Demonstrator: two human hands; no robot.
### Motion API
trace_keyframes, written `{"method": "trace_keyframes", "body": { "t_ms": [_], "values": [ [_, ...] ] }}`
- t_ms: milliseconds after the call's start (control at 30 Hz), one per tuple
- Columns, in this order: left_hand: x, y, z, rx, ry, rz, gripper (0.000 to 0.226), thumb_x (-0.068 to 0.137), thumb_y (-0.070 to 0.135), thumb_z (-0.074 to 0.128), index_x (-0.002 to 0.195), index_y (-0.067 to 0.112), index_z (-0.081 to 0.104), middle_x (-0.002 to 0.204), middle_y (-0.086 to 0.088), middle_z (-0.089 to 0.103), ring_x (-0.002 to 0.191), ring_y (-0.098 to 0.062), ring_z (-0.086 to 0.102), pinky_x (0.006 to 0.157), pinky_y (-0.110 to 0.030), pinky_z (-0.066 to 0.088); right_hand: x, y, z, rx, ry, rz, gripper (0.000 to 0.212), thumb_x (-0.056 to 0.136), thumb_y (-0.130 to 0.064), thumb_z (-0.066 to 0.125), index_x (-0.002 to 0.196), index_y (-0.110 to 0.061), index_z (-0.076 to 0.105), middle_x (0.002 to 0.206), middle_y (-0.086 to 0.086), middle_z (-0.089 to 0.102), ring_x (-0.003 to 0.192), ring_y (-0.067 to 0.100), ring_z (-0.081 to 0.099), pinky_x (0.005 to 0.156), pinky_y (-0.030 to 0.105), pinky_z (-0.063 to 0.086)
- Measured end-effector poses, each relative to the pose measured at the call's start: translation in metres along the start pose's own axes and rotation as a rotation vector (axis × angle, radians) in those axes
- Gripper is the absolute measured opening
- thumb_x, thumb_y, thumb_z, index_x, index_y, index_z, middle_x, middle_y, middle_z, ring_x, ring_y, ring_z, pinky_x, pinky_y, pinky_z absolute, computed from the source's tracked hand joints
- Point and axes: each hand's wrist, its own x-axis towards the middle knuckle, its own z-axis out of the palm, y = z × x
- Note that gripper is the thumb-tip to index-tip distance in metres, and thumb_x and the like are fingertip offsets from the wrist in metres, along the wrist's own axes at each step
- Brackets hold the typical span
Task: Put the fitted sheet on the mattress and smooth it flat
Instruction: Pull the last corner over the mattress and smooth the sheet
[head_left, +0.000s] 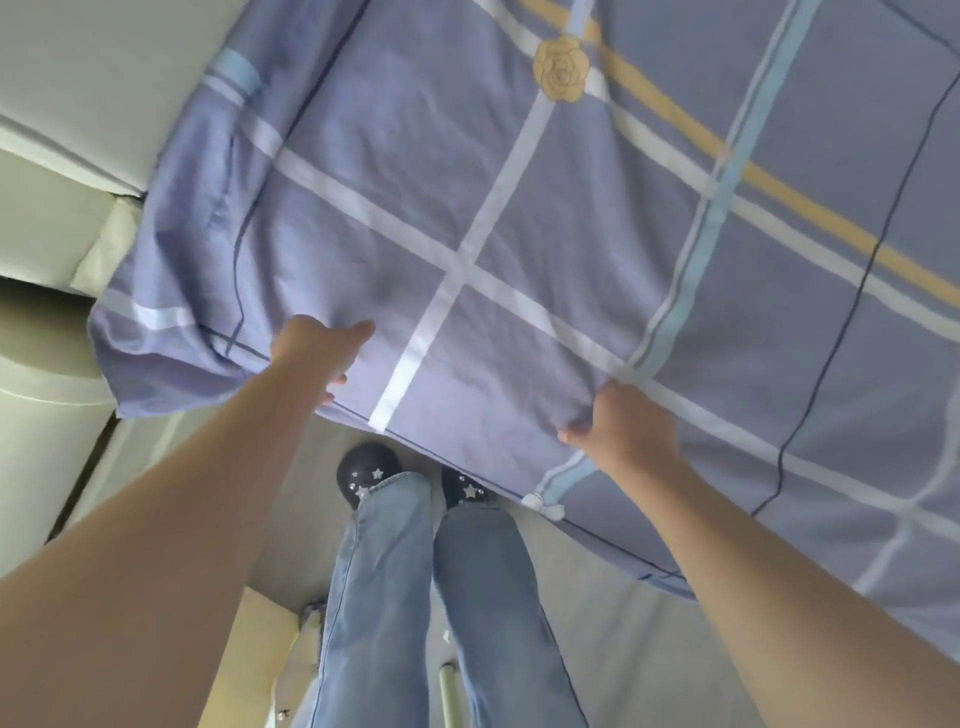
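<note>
A blue-violet fitted sheet with white, light blue and yellow stripes and a beige rose print covers the mattress, which is hidden beneath it. My left hand grips the sheet's near edge, thumb on top and fingers curled under. My right hand pinches the same edge further right, bunching the cloth into small folds. The sheet's left corner hangs loose and wrinkled over the mattress corner. Across the top the fabric lies mostly flat, with faint creases.
I stand close to the bed's edge in blue jeans and dark shoes with star studs. A pale wall or headboard panel lies to the left. Light floor runs along the bed on the right.
</note>
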Motion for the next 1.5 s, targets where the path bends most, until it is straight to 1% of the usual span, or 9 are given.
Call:
{"method": "trace_keyframes", "body": {
  "t_ms": [133,267,600,700,767,933,1033,1200,1500],
  "values": [
    [0.025,-0.006,0.026,-0.097,-0.073,0.023,0.029,0.085,0.038,0.061,0.080,0.010,0.053,0.071,-0.004,0.065,0.042,-0.006,0.064,0.037,-0.020,0.051,0.015,0.003,0.019,-0.058,0.072,-0.087,0.036,0.088,-0.032,0.060,0.109,-0.002,0.057,0.105,0.014,0.063,0.097,0.033,0.063,0.066,0.030,0.036],
    [0.035,-0.011,0.026,-0.061,-0.143,0.023,0.024,0.087,0.034,0.058,0.071,0.017,0.053,0.037,0.010,0.061,0.033,0.002,0.058,0.045,-0.024,0.048,0.016,0.017,0.013,-0.018,0.027,-0.187,0.026,0.094,-0.021,0.052,0.103,0.002,0.061,0.103,0.019,0.064,0.098,0.038,0.062,0.068,0.031,0.035],
    [0.039,-0.043,-0.073,0.206,0.040,-0.078,0.018,0.092,0.014,0.045,0.075,0.015,0.051,0.028,0.013,0.054,0.023,-0.002,0.050,0.027,-0.017,0.043,-0.028,-0.053,0.000,0.210,-0.135,-0.377,0.013,0.093,-0.016,0.049,0.091,-0.007,0.059,0.094,0.011,0.059,0.097,0.032,0.059,0.069,0.030,0.041],
    [0.032,-0.029,-0.073,0.247,0.081,0.042,0.030,0.089,0.005,0.049,0.065,0.022,0.045,0.072,0.000,0.069,0.055,-0.016,0.063,0.052,-0.028,0.055,-0.036,-0.059,0.002,0.220,-0.170,-0.388,0.022,0.089,-0.007,0.045,0.067,-0.010,0.047,0.076,0.005,0.049,0.081,0.030,0.051,0.058,0.029,0.038],
    [0.021,-0.016,-0.069,0.334,0.100,0.183,0.031,0.087,0.002,0.050,0.065,0.024,0.050,0.097,-0.008,0.059,0.084,-0.021,0.057,0.073,-0.033,0.051,-0.037,-0.057,-0.002,0.226,-0.168,-0.387,0.015,0.090,-0.007,0.044,0.089,-0.004,0.058,0.097,0.008,0.059,0.093,0.031,0.058,0.074,0.035,0.049],
    [-0.009,0.024,-0.070,0.273,0.164,0.348,0.037,0.087,0.007,0.045,0.123,0.010,0.055,0.128,-0.008,0.058,0.108,-0.026,0.058,0.081,-0.032,0.046,-0.028,-0.050,-0.048,0.249,-0.069,-0.399,0.028,0.090,-0.012,0.043,0.109,-0.011,0.063,0.117,0.007,0.062,0.107,0.027,0.059,0.091,0.038,0.049],
    [-0.017,0.048,-0.065,0.237,0.172,0.388,0.045,0.087,0.012,0.043,0.132,0.020,0.047,0.129,-0.010,0.058,0.074,-0.019,0.059,0.059,-0.023,0.043,-0.018,-0.050,-0.076,0.292,0.002,-0.384,0.029,0.089,-0.015,0.044,0.111,-0.019,0.063,0.118,0.004,0.062,0.108,0.025,0.058,0.092,0.035,0.048],
    [0.003,0.073,-0.059,0.324,0.112,0.483,0.048,0.091,0.013,0.041,0.139,0.017,0.038,0.145,-0.006,0.043,0.128,-0.027,0.044,0.104,-0.030,0.033,0.006,-0.085,-0.105,0.384,0.056,-0.416,0.029,0.088,-0.015,0.044,0.110,-0.020,0.062,0.117,0.001,0.063,0.105,0.023,0.059,0.091,0.036,0.048],
    [0.079,0.089,-0.053,0.351,0.355,0.457,0.061,0.092,0.029,0.038,0.146,0.011,0.015,0.155,-0.007,0.018,0.141,-0.026,0.020,0.112,-0.043,0.020,0.045,-0.149,-0.113,0.444,0.114,-0.485,0.028,0.090,-0.013,0.044,0.110,-0.019,0.062,0.116,-0.001,0.059,0.107,0.021,0.057,0.089,0.032,0.046]
  ]
}}
